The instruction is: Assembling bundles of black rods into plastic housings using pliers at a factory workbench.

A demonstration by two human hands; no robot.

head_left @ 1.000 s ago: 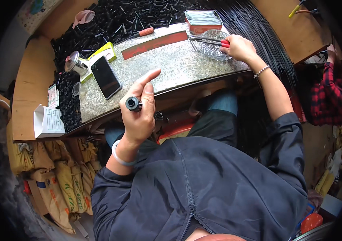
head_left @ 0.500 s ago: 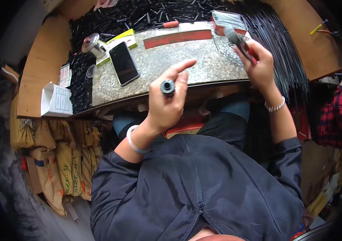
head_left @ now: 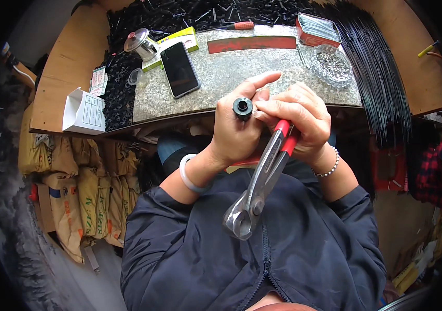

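Note:
Over the near edge of the table, my left hand [head_left: 231, 132] is closed around a black tube-shaped part [head_left: 243, 107], its round hollow end facing up. My right hand [head_left: 304, 116] has come up against it, thumb and fingertips meeting beside the tube's end. Anything small pinched there is too hard to make out. Tucked in the same right hand are pincers [head_left: 257, 186] with red-covered handles. Their steel jaws hang down toward my jacket, apart from the tube.
Behind my hands lie a dark phone [head_left: 180, 70], a red strip [head_left: 252, 44] and a red-handled tool [head_left: 243, 25]. At the right stand a clear dish [head_left: 331, 66] of small metal bits, a red tin [head_left: 318, 31] of thin rods and long black rods [head_left: 374, 62]. Black parts [head_left: 179, 15] are heaped behind.
My right hand has come from the table's right side to my left hand, the pincers swinging jaws-down. The clear dish is now uncovered. The left hand still holds the tube.

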